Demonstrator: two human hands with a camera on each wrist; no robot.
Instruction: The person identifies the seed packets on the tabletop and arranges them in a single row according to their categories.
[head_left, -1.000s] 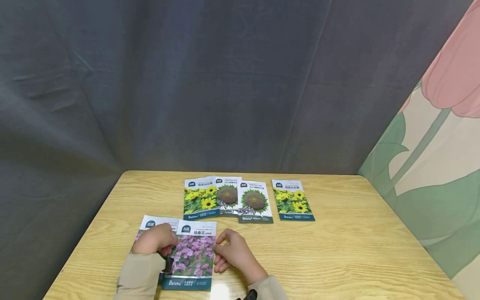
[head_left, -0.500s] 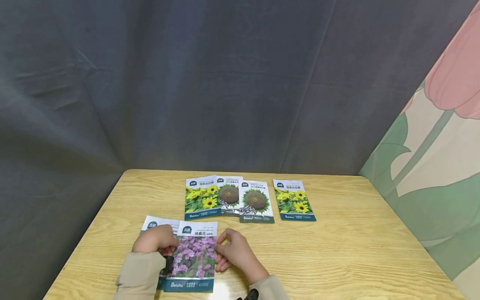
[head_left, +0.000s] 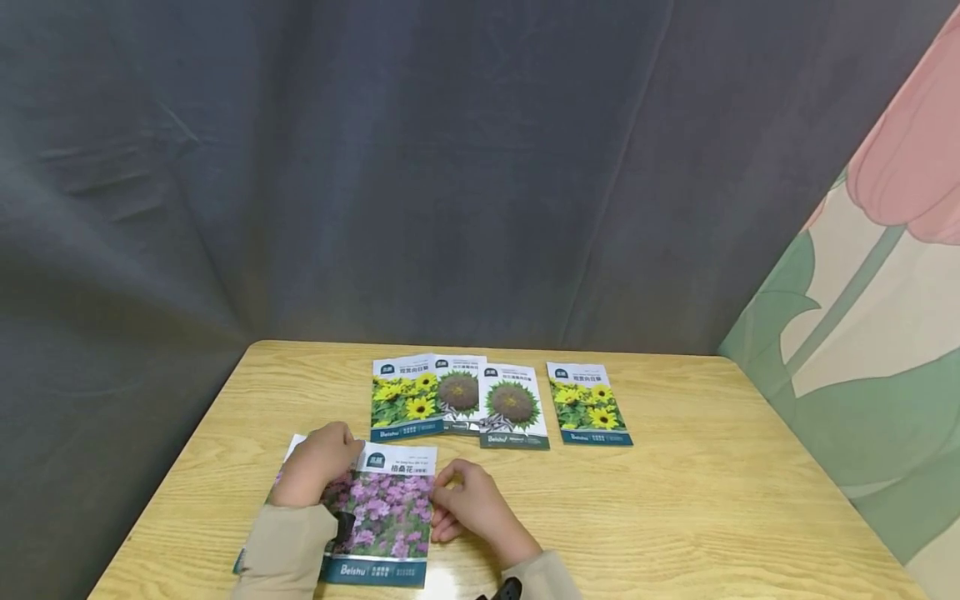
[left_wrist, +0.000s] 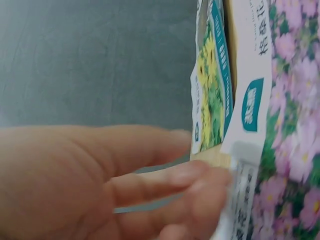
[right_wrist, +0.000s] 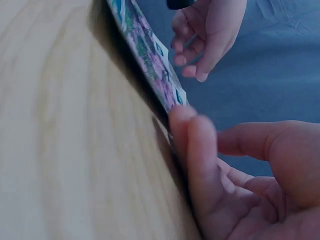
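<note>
In the head view, a purple-flowered seed packet [head_left: 390,508] lies at the front left, overlapping another purple-flowered seed packet [head_left: 294,446] on its left. My right hand [head_left: 471,504] is at the front packet's right edge, pinching it between thumb and fingers [right_wrist: 201,145]. Above the overlap hovers my left hand [head_left: 318,462], its fingers loosely bent and thumb apart, holding nothing. The left wrist view shows its fingertips [left_wrist: 200,175] close to the packets' top edges; whether they touch is unclear. My left forearm hides much of the left packet.
Behind, a yellow sunflower packet [head_left: 405,400] overlaps a brown-headed sunflower packet [head_left: 457,392], with a similar packet [head_left: 512,408] over its right side. Another yellow sunflower packet [head_left: 588,404] lies apart to the right. A grey curtain [head_left: 480,167] hangs behind the wooden table [head_left: 675,517].
My left hand has moved from the front packet's left edge up and away, uncovering more purple flowers between the two packets. My right hand stays at the right edge.
</note>
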